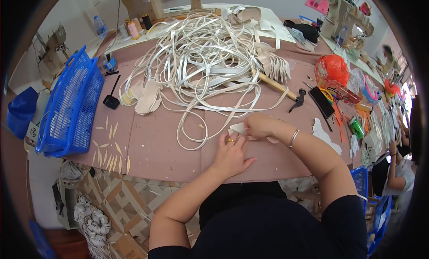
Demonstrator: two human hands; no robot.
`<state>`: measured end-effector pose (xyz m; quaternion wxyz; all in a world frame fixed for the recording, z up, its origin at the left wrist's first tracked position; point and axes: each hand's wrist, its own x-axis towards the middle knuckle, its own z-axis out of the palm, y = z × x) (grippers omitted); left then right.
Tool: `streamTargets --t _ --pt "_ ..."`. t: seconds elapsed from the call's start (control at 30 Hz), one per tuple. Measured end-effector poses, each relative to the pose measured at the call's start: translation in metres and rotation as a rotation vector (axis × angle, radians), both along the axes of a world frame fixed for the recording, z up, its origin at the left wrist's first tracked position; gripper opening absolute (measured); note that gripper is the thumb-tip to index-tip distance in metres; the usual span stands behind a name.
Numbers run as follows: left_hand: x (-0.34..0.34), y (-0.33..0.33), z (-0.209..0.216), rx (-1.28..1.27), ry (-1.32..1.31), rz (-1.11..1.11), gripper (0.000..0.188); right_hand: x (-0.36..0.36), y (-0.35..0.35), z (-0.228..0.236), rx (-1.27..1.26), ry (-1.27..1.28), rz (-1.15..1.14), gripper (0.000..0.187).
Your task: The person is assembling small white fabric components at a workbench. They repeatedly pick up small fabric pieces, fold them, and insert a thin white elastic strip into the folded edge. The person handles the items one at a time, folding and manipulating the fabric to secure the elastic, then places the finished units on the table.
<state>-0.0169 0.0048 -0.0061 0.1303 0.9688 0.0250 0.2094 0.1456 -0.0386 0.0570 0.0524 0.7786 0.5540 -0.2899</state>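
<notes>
My left hand [230, 156] lies on the brown-covered table with its thumb and fingers apart. Its fingertips touch a small cream cut piece [238, 128], which looks like leather or fabric. Just beyond it, my right hand [260, 126] bends down with curled fingers at the same piece; its fingertips are mostly hidden. Ahead of both hands, a large tangle of white and cream straps [205, 58] spreads over the table. A wooden-handled hammer [279, 88] rests at the right edge of the tangle.
A blue plastic basket [73, 111] stands at the left, near several leaf-shaped cream pieces [108, 154]. Cream stacks [148, 98] lie by the straps. A black pouch [321, 102], a red bag [332, 70] and a green can [356, 127] are at the right. Sewing machines [346, 17] stand behind.
</notes>
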Motion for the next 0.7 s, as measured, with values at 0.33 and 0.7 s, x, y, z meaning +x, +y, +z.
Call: streamTargets --t 0.33,0.7 --pt "0.004 0.001 -0.006 -0.009 -0.050 -0.024 0.056 0.007 -0.024 -0.005 0.130 -0.126 -0.022 0.019" --pt "0.004 -0.002 0.003 0.062 0.022 -0.020 0.057 0.008 -0.022 -0.015 0.123 -0.098 -0.040 0.025"
